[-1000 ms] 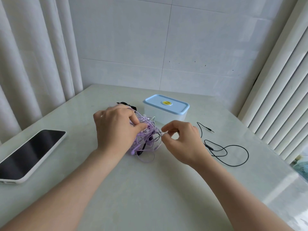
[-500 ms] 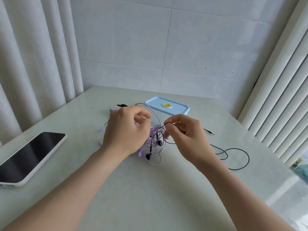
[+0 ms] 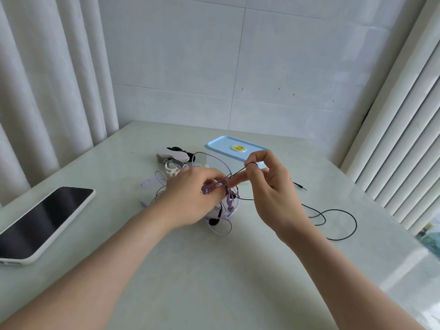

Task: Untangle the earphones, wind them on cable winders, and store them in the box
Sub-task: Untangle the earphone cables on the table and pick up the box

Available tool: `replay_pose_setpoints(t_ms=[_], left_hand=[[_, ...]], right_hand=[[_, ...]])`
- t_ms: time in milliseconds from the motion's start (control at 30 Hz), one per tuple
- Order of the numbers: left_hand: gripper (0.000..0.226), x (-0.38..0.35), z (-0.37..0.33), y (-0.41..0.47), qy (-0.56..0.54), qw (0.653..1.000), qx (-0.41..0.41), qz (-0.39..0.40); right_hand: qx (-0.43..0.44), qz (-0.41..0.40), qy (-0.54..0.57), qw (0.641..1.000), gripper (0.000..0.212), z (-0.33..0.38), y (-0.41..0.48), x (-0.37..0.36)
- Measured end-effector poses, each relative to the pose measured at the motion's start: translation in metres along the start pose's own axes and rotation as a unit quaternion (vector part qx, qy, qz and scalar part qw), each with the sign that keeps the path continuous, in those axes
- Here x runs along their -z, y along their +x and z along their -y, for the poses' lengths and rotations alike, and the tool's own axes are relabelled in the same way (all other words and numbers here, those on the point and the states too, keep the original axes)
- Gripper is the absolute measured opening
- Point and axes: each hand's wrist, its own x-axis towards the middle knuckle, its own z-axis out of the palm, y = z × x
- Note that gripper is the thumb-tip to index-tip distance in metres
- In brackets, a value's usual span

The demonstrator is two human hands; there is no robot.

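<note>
Looking like room at home. Sitting at pale shiny table (image 3: pixel 214 294) in corner. Facing white tile wall (image 3: pixel 285 67). Seeing long white curtains (image 3: pixel 47 91) hanging on left, white folds (image 3: pixel 404 139) on right, phone (image 3: pixel 40 222) in white case lying near table's left edge.

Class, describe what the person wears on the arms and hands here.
Nothing visible. The left forearm and right forearm are bare to the frame's edge, no sleeves. The left hand and right hand show no gloves, rings, watch or bracelet.

A dark-screened phone (image 3: pixel 40 222) lies on the pale table (image 3: pixel 214 282), curtains (image 3: pixel 47 79) behind.
</note>
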Motion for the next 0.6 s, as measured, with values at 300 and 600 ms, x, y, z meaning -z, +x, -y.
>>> replay_pose_setpoints(t_ms=[300,600], left_hand=[[0.029,0.0,-0.008,-0.002,-0.028,0.996,0.077,-0.033],[0.037,0.0,-0.004,0.002,-0.125,0.99,0.064,0.004]], right_hand=[[-0.042,-0.092,0.103,0.989,0.013,-0.002,0.003,-0.007],[-0.012,-0.061,0.059,0.996,0.013,0.003,-0.001,-0.005]])
